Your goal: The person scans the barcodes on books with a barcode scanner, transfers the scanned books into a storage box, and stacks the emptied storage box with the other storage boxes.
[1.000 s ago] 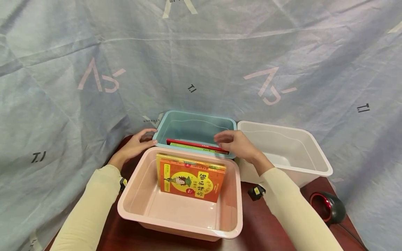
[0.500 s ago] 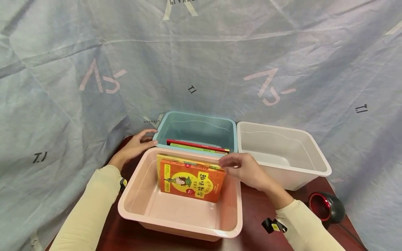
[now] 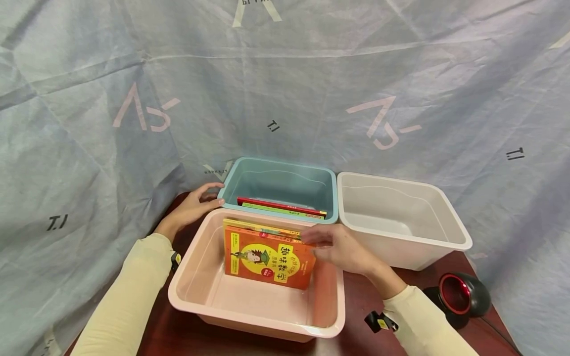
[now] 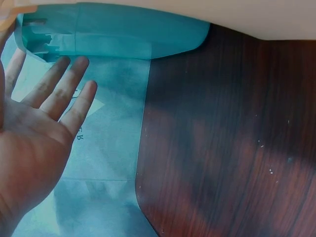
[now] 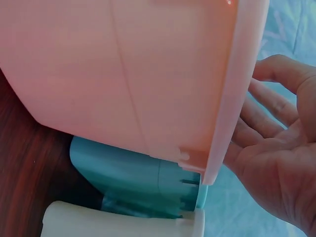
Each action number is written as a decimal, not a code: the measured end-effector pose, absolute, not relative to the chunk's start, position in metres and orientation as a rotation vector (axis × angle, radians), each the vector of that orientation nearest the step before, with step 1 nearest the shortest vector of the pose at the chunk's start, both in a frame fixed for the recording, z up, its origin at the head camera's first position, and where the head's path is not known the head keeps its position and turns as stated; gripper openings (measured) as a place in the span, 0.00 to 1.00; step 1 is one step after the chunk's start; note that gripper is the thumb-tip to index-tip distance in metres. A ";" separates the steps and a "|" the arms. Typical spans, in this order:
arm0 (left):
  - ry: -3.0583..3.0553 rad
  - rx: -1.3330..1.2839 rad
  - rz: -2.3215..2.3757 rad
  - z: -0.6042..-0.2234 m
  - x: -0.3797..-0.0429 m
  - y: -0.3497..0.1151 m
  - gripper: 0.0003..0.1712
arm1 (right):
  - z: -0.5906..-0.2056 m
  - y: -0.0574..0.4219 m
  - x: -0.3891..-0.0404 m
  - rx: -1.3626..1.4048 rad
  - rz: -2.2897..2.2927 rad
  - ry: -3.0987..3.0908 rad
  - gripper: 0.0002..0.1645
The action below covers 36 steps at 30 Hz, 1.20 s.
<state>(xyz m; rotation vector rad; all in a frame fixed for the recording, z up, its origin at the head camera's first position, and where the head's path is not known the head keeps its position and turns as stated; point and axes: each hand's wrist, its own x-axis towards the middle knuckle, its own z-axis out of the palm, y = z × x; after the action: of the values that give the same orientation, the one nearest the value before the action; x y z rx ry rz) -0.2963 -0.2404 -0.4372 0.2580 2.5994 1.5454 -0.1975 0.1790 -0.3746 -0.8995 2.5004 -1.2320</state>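
- The orange maths book [image 3: 267, 259] is being held on edge inside the pink bin [image 3: 249, 317], its long axis running left to right.
- Its upper right corner is being pinched by the nearer right hand [image 3: 340, 247]; the book is extending leftward from there.
- The blue bin's [image 3: 280, 180] left rim is being touched by the left hand [image 3: 189, 210], fingers spread wide; the book is standing to its right.

Orange book [image 3: 267, 254] (cover facing viewer) standing on edge inside pink bin [image 3: 249, 319]; teal bin [image 3: 285, 179] just behind.
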 end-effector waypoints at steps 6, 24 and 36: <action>2.596 0.262 1.545 -0.436 -0.295 -0.241 0.39 | -0.376 0.176 -0.199 -0.866 -1.256 2.486 0.22; 2.606 0.259 1.551 -0.438 -0.297 -0.239 0.38 | -0.383 0.150 -0.202 -0.813 -1.325 2.381 0.23; 2.596 0.289 1.562 -0.439 -0.297 -0.240 0.38 | -0.390 0.135 -0.211 -0.784 -1.299 2.356 0.21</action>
<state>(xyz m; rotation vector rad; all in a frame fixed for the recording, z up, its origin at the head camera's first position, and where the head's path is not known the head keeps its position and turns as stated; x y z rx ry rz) -0.2975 -0.2403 -0.4389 0.2889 2.5959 1.5624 -0.2112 0.1351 -0.3895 -0.7842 2.3558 -1.2992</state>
